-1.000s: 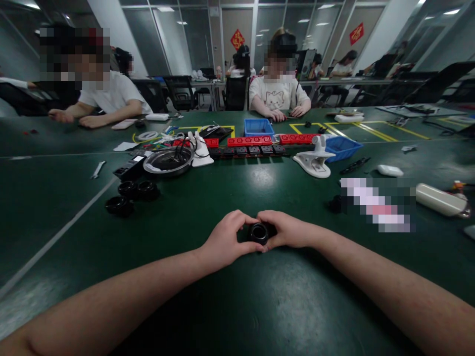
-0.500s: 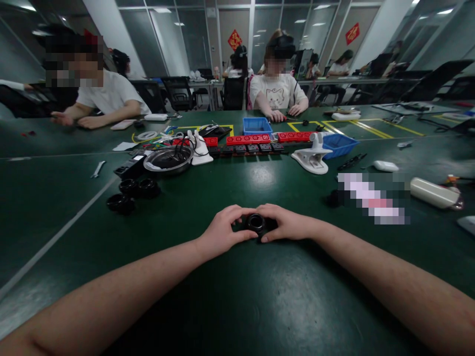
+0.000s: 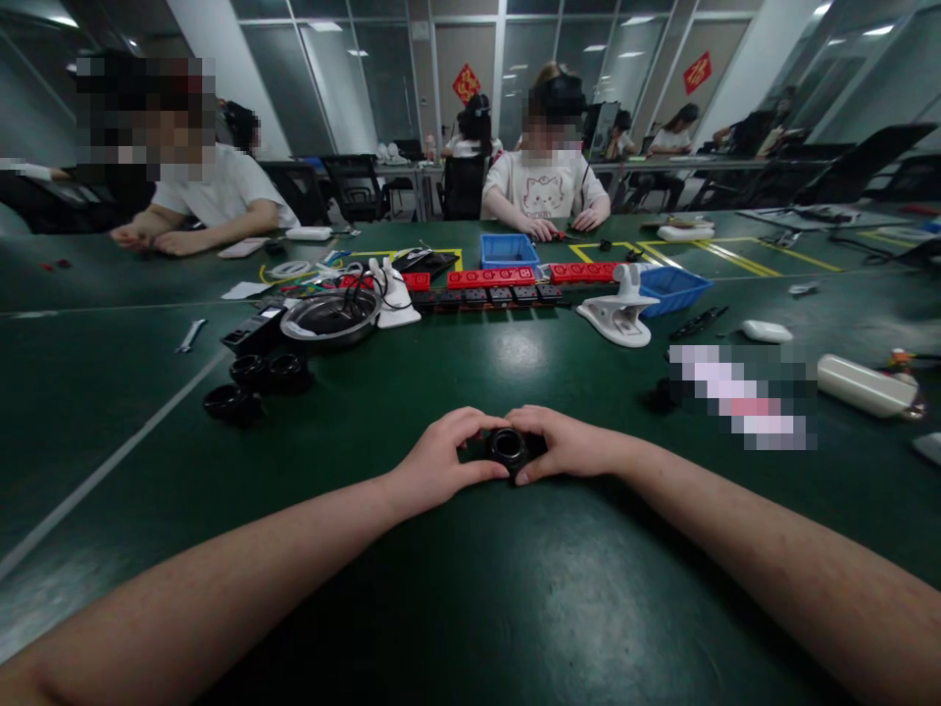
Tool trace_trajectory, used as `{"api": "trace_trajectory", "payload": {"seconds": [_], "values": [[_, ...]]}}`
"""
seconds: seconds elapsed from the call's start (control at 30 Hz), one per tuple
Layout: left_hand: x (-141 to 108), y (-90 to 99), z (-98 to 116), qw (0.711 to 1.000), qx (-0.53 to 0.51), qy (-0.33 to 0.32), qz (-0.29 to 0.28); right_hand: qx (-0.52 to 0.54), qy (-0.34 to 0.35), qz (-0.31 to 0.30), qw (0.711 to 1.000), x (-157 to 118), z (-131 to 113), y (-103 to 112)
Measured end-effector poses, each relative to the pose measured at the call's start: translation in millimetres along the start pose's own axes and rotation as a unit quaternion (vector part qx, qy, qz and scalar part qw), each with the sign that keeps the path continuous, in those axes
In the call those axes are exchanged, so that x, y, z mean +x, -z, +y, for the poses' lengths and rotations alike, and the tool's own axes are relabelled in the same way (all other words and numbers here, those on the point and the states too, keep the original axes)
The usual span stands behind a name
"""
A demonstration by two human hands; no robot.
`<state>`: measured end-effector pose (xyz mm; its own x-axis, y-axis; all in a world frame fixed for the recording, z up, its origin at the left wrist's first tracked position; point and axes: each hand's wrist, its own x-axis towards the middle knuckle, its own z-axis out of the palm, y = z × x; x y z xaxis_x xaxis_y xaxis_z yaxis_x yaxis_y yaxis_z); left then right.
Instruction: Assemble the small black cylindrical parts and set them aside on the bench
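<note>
a green table (image 3: 441, 598) fills the foreground. a row of red strips (image 3: 491, 278) lies across its far part, with a round metal dish (image 3: 330, 342) near the left end. nearer, the left hand (image 3: 435, 456) and the right hand (image 3: 569, 446) face each other, thumbs and fingers bent to grasp something small from both sides. a cluster of three black parts (image 3: 289, 377) stands off to the left. smallest is the black ring-shaped piece (image 3: 507, 468), held between the hands, its opening upward.
</note>
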<state>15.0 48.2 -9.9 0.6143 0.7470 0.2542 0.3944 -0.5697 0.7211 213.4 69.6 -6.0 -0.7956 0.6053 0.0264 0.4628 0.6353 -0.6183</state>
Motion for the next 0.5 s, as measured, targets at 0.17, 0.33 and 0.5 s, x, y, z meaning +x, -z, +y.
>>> {"api": "trace_trajectory", "payload": {"seconds": [0.17, 0.33, 0.5], "values": [[-1.5, -3.6, 5.9, 0.999, 0.029, 0.02, 0.009, -0.055, -0.064, 0.052, 0.995, 2.0, -8.8, -10.9], [-4.0, -12.3, 9.3, 0.991, 0.076, 0.073, 0.083, -0.189, -0.144, 0.147, 0.96, 5.2, -20.7, -29.1], [-3.4, -10.2, 5.0, 0.995, 0.044, 0.053, 0.071, -0.157, -0.112, 0.139, 0.971, 3.5, -20.9, -27.0]]}}
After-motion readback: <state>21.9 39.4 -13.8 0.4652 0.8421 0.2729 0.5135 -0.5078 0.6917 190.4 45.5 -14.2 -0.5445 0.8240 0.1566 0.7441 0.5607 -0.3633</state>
